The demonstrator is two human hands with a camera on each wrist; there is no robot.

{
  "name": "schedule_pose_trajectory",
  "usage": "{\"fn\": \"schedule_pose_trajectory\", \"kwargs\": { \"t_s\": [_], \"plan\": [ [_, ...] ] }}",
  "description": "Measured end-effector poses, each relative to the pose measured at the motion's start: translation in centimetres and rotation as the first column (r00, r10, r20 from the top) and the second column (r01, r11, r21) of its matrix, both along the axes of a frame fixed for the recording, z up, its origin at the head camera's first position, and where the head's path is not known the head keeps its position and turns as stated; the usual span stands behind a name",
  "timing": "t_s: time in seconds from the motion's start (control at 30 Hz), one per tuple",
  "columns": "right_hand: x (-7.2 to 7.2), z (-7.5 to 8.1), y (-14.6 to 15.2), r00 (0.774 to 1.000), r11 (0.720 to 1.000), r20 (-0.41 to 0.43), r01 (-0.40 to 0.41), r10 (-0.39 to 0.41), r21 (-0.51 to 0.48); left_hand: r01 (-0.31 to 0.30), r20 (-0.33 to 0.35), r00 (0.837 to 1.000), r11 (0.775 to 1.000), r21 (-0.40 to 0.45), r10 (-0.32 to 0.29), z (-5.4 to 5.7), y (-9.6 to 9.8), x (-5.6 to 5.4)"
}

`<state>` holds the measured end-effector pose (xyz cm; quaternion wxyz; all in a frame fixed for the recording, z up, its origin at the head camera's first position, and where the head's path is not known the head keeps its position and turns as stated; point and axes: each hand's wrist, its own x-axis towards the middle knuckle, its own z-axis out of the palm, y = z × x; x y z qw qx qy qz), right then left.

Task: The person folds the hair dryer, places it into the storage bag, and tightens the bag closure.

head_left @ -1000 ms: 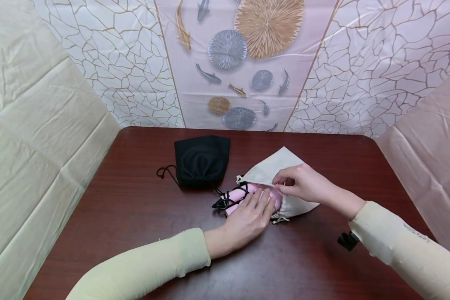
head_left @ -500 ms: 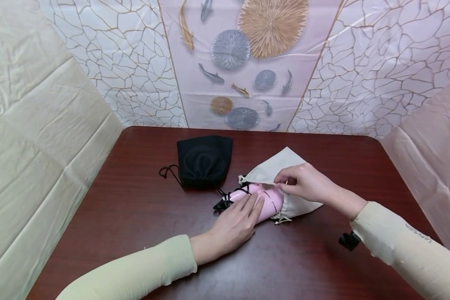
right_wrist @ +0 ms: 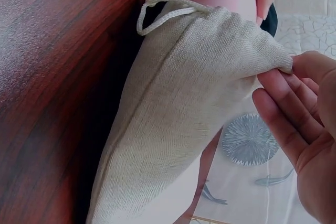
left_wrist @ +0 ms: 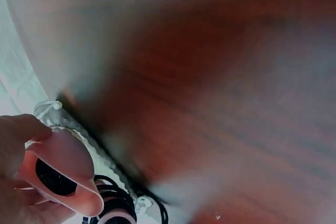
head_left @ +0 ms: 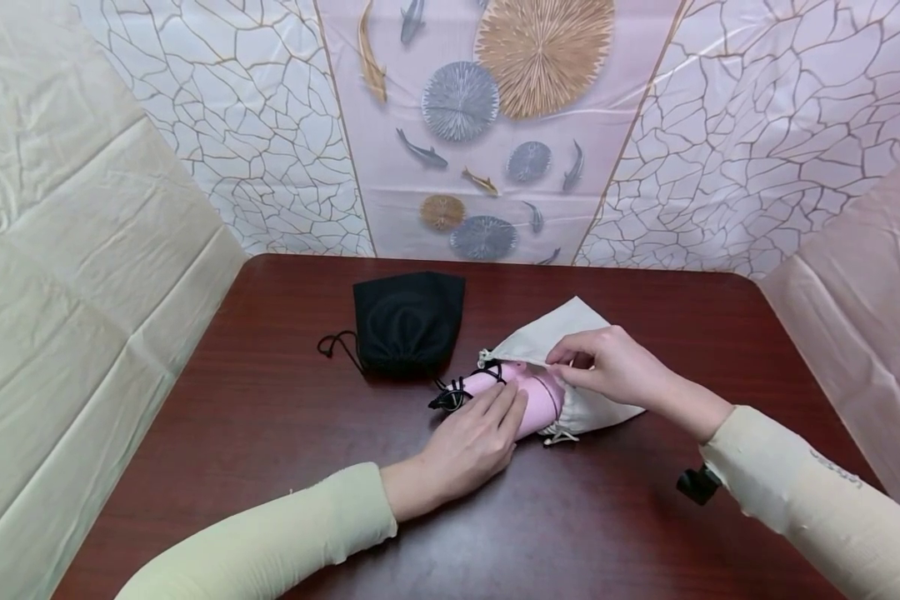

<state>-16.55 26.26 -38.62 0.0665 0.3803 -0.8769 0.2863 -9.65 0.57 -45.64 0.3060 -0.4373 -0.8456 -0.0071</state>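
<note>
A pink hair dryer lies on the table, its far end inside the mouth of a cream drawstring bag. Black cord is wound around its handle. My left hand lies over the near end of the dryer; in the left wrist view, thumb and fingers sit on opposite sides of the pink barrel, beside its dark opening. With thumb and fingertips, my right hand pinches the bag's rim and holds it up. The cloth hides the dryer's inserted part.
Behind and to the left lies a black drawstring bag, its string trailing leftward. The dark red wooden table backs onto a patterned cloth. A small black device shows under the right sleeve.
My left hand has slid back left along the hair dryer, uncovering more of its pink barrel. My right hand keeps its pinch on the bag's rim.
</note>
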Motion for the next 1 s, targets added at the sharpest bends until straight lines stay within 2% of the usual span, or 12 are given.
{"fn": "schedule_pose_trajectory", "kwargs": {
  "t_s": [0.27,0.4,0.53,0.73,1.0],
  "plan": [
    [-0.1,0.4,-0.4,1.000,0.997,-0.006,0.011,-0.011,-0.075,0.034,-0.026,0.999,0.999,0.025,-0.033,1.1,0.5,-0.8],
    [-0.1,0.5,-0.7,1.000,0.994,0.008,0.022,-0.021,-0.104,0.034,-0.048,0.998,0.999,0.040,-0.032,1.2,0.9,-1.3],
    [0.0,0.6,-0.8,0.998,0.989,0.033,0.053,-0.049,-0.140,0.018,-0.106,0.994,0.999,0.036,-0.014,1.1,1.5,-1.9],
    [0.0,0.4,-1.0,0.995,0.981,0.076,0.079,-0.066,-0.179,0.006,-0.207,0.978,1.000,-0.001,-0.006,0.8,2.0,-2.8],
    [0.0,-0.2,-1.1,0.995,0.982,0.083,0.077,-0.063,-0.172,0.007,-0.193,0.981,0.999,-0.036,-0.014,0.1,2.3,-3.3]
  ]
}}
